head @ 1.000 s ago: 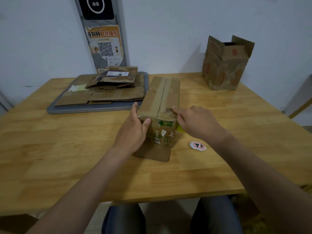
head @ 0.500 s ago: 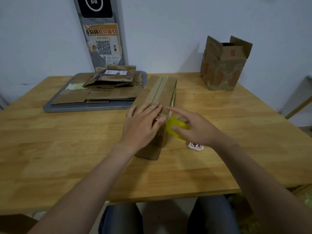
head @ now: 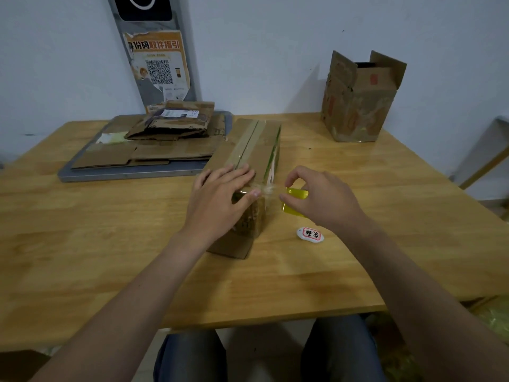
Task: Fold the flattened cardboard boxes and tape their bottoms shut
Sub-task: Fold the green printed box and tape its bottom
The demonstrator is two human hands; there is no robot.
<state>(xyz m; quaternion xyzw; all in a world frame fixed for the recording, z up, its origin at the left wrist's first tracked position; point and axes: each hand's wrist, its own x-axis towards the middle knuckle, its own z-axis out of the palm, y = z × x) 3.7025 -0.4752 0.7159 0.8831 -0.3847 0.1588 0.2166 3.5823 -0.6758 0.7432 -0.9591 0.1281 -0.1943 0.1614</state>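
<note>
The cardboard box (head: pixel 256 144) lies mid-table (head: pixel 110 244) with its taped seam facing up, the left hand (head: pixel 220 197) pressing straight fingers flat on its near end, the right hand (head: pixel 322 199) pinching the yellow tape roll (head: pixel 296 194) just beside the box's right edge.

Dim, soft indoor light, faint shadows, wide-angle bending at edges, slight blur.
</note>
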